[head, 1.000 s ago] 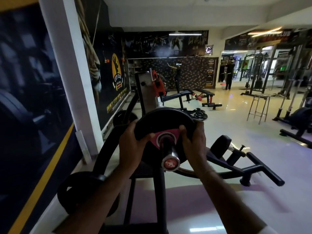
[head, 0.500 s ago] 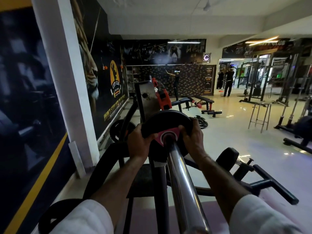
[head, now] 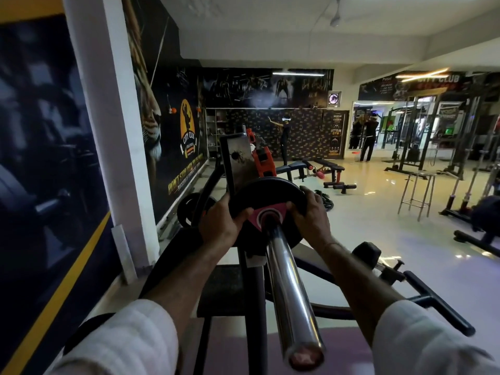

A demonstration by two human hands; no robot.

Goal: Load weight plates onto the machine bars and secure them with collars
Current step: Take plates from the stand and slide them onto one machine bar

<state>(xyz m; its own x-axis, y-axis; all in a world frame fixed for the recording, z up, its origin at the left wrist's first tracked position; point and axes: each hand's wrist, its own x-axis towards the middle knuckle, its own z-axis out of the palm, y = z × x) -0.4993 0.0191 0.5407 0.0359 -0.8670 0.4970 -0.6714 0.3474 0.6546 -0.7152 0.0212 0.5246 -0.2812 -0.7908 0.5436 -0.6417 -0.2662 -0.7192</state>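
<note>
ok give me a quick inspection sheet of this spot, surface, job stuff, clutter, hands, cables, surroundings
surface: glossy pale floor, light reflections, nothing spilled seen
job's things: black weight plate threaded on the chrome bar, far from its near end; no collar seen
clutter: metal stool standing on the floor at right
hands: left hand and right hand each grip the plate's rim
cables: dark coil on the floor beyond the right hand, rope or cable, cannot tell
surroundings: bench, rack, a person far off, tiger mural on the left wall
</note>
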